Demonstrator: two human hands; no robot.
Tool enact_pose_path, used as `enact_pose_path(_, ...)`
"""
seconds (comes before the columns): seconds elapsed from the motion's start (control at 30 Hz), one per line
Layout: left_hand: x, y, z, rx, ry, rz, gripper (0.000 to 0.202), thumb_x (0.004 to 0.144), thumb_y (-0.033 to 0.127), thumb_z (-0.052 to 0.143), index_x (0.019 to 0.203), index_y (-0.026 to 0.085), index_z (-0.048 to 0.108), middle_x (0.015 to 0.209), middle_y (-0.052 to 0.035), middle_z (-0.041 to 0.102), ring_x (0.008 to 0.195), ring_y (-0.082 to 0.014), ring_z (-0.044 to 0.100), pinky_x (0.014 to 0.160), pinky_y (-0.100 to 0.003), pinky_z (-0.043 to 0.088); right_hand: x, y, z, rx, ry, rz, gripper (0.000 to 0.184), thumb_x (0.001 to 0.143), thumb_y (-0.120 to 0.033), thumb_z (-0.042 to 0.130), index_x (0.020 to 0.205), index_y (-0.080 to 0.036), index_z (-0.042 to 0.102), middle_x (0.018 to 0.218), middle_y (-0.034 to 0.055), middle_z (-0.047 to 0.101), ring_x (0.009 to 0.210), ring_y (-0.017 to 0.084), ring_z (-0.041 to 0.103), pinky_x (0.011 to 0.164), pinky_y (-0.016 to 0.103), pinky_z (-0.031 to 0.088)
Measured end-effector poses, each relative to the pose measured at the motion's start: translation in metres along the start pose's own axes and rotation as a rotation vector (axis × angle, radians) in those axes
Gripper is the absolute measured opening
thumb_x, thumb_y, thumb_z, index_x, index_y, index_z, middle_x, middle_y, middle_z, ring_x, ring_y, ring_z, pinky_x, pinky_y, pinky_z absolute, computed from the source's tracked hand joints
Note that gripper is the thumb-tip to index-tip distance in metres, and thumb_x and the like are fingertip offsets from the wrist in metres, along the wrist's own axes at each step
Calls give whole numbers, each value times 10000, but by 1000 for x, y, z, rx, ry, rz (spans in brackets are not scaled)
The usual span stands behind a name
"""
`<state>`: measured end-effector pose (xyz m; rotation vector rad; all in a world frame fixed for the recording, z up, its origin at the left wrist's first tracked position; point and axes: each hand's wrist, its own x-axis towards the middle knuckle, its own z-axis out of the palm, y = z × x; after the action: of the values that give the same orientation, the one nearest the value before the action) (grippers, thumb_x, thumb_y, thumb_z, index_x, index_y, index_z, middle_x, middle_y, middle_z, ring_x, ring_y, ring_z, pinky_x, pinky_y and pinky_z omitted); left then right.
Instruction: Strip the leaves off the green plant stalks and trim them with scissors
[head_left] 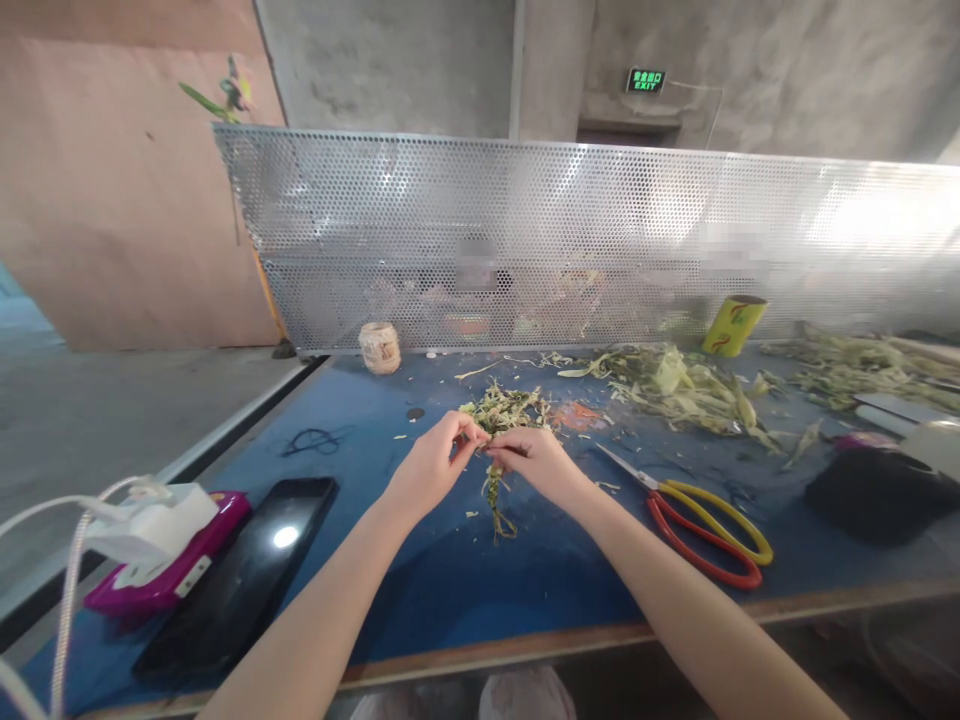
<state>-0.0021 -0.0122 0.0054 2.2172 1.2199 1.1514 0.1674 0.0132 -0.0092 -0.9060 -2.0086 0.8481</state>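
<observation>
Left hand (433, 462): bare, fingers curled, fingertips pinched on the top end of the thin braided cord of pale green and yellow plant strips (495, 498), gripping from the cord's left side. Right hand (537, 460): bare, knuckles up, fingertips closed on the same top end from the cord's right side. The two hands meet just above the cord, fingertips close together. Left forearm enters from below and left of the cord, right forearm from below and right; both are bare, extended and converge in a V. Both wrists are roughly straight
</observation>
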Motion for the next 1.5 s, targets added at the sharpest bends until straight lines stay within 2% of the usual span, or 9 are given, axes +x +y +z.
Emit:
enact_pose_path(0.17, 0, 2, 2, 4, 15, 13, 80, 827, 282, 429, 831, 214, 388, 879, -21, 635, 849, -141, 599, 748, -276, 442, -1, -4, 0, -134, 8, -64, 198, 770, -217, 497, 639, -164, 637, 581, 4, 553, 564, 98, 523, 583, 214, 411)
enact_pose_path(0.33, 2, 1, -1, 25, 122, 14, 277, 824, 296, 433, 1079, 200, 385, 1064, -77, 588, 818, -139, 588, 733, -273, 439, -1, -6, 0, -21, -3, 4, 213, 774, -231, 479, 651, -162, 638, 600, 3, 574, 532, 88, 524, 565, 211, 423)
enact_pose_path(0.53, 1, -2, -1, 106, -18, 15, 449, 778, 310, 493, 1189, 218, 339, 1031, -63, 611, 712, -143, 554, 694, -282, 427, 0, -2, 0, 193, 7, 101, 239, 747, -304, 506, 590, -149, 598, 538, -6, 559, 501, 89, 505, 528, 213, 427)
enact_pose_path(0.63, 0, -2, 2, 107, -24, 9, 532, 758, 318, 522, 1229, 230, 291, 949, -33, 636, 722, -152, 539, 699, -286, 425, 1, 1, 0, 234, 5, 106, 244, 744, -332, 512, 617, -146, 607, 549, -4, 563, 494, 85, 497, 516, 211, 422)
enact_pose_path(0.9, -2, 2, 9, 141, 46, 16, 466, 782, 291, 486, 1220, 235, 334, 950, -40, 622, 690, -138, 532, 690, -284, 431, 1, 0, 0, 229, 6, 126, 301, 747, -385, 514, 585, -149, 605, 527, -5, 554, 486, 85, 500, 511, 209, 420)
enact_pose_path(1.07, -2, 2, 11, 131, 60, 13, 470, 781, 255, 492, 1217, 223, 320, 855, -19, 642, 722, -145, 566, 713, -288, 439, 0, 0, 0, 268, 6, 134, 317, 727, -410, 531, 553, -152, 590, 525, -4, 557, 485, 89, 506, 520, 215, 428)
enact_pose_path(1.2, -2, 0, 12, 129, 31, 79, 448, 806, 219, 445, 1229, 216, 298, 825, -12, 652, 836, -159, 584, 769, -298, 433, 1, 0, 1, 337, 8, 178, 297, 694, -417, 557, 568, -152, 603, 525, -5, 559, 469, 88, 506, 512, 223, 421)
enact_pose_path(1.4, -1, -3, 14, 332, -4, 273, 395, 829, 176, 372, 1221, 216, 335, 872, -37, 642, 944, -196, 551, 828, -349, 412, 1, -1, 1, 484, -2, 240, 295, 634, -434, 615, 564, -148, 613, 521, -5, 565, 448, 92, 514, 514, 242, 438)
enact_pose_path(1.5, -1, -1, 14, 321, 4, 279, 386, 829, 158, 363, 1212, 197, 331, 855, -41, 635, 926, -184, 552, 836, -339, 408, 2, 1, 1, 530, 9, 274, 291, 617, -433, 631, 575, -145, 631, 535, -1, 575, 453, 91, 516, 525, 250, 456)
